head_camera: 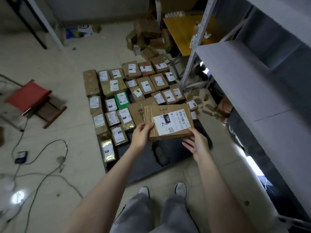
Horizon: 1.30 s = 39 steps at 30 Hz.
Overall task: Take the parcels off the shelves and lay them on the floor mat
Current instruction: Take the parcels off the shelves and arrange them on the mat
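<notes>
I hold a flat brown cardboard parcel (168,121) with a white shipping label above the dark floor mat (144,167). My left hand (142,137) grips its near left corner, thumb on top. My right hand (196,143) holds the near right edge from below, thumb on the top face. Several labelled parcels (116,101) lie in rows on the far part of the mat, one of them green (122,100). A larger flat carton (137,111) lies under the held parcel. The grey metal shelves (244,78) stand to my right.
A red folding stool (32,100) lies at the left. Cables (42,165) and a small black device (21,157) trail over the tiled floor. Loose boxes (148,39) are piled at the back by a yellow board. My feet (163,190) stand at the mat's near edge.
</notes>
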Each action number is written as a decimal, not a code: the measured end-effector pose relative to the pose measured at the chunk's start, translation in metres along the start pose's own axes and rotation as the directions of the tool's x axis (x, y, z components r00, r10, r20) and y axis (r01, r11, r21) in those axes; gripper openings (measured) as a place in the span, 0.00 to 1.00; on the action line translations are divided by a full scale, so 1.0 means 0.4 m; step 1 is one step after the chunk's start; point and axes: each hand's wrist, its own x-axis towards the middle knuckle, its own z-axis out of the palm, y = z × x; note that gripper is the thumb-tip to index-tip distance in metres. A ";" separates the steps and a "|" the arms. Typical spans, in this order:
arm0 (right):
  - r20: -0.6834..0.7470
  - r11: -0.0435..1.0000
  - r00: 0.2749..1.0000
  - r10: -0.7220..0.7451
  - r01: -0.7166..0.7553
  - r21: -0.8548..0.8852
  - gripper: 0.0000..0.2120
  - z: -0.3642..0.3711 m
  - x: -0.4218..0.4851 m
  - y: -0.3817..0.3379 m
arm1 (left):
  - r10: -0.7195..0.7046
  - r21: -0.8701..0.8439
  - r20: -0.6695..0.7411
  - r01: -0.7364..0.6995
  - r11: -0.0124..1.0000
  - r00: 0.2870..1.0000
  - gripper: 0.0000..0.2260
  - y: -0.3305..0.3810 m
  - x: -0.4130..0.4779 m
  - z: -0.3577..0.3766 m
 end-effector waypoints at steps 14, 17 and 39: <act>0.258 0.858 0.858 0.443 -0.324 -0.399 0.17 0.227 0.269 0.326 | -0.346 -0.130 -0.201 0.325 0.937 0.917 0.21 -0.292 0.147 -0.314; 0.284 0.828 0.835 0.471 -0.308 -0.468 0.13 0.258 0.328 0.379 | -0.347 -0.105 -0.251 0.331 0.938 0.903 0.18 -0.353 0.191 -0.347; 0.200 0.710 0.888 0.414 -0.177 -0.682 0.28 0.413 0.725 0.785 | -0.246 0.228 -0.555 0.430 0.873 0.794 0.10 -0.696 0.417 -0.478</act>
